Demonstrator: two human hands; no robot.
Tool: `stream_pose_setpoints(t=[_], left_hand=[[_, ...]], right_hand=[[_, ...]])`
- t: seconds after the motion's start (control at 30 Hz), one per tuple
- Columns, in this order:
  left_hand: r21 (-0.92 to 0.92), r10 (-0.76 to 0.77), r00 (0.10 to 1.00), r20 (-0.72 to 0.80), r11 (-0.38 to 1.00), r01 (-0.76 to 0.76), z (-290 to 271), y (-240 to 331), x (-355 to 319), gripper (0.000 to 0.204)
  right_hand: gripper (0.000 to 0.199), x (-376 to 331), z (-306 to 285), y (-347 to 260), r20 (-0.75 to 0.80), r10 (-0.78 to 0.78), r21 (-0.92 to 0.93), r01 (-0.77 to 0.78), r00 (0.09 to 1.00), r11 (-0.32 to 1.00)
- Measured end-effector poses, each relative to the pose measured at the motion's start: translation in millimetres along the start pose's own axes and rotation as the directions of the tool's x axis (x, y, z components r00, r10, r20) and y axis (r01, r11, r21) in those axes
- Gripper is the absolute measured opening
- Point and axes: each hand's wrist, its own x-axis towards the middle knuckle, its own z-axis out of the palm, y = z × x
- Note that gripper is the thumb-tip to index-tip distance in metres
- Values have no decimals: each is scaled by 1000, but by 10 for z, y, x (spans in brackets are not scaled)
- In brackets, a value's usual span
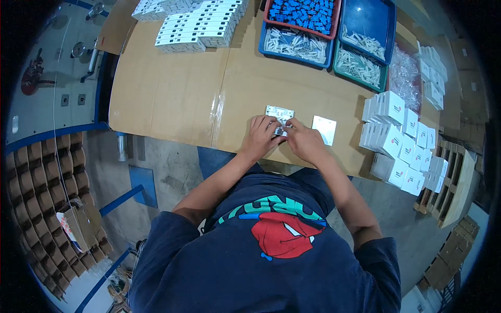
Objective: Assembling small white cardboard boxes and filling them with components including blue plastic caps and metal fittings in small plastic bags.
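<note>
Cardboard-covered table (172, 94): white boxes (402, 141) right, white plate (324, 129) nearby.

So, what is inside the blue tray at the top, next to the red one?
The blue tray holds many small white pieces. Its left end lies under the red tray, so that part is hidden.
</note>
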Motion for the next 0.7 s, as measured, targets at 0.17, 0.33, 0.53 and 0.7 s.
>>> stream_pose_setpoints(t=[0.17, 0.33, 0.53, 0.7], left_hand=[[31, -1, 1000, 0, 1000, 1, -8, 27, 10, 52], [-75, -86, 996, 7, 993, 86, -118, 27, 17, 65], [19, -143, 988, 53, 990, 142, -355, -128, 141, 97], [71, -149, 976, 158, 988, 139, -377, -191, 211, 107]], right_hand=[[20, 43, 19, 4, -25, 33, 28, -32, 999, 999], [20, 82, 27, 60, -70, 57, 34, -55, 996, 998], [19, 85, -62, 134, -206, 48, 128, -22, 977, 992], [15, 147, -274, 158, -319, 147, 274, -58, 936, 960]])
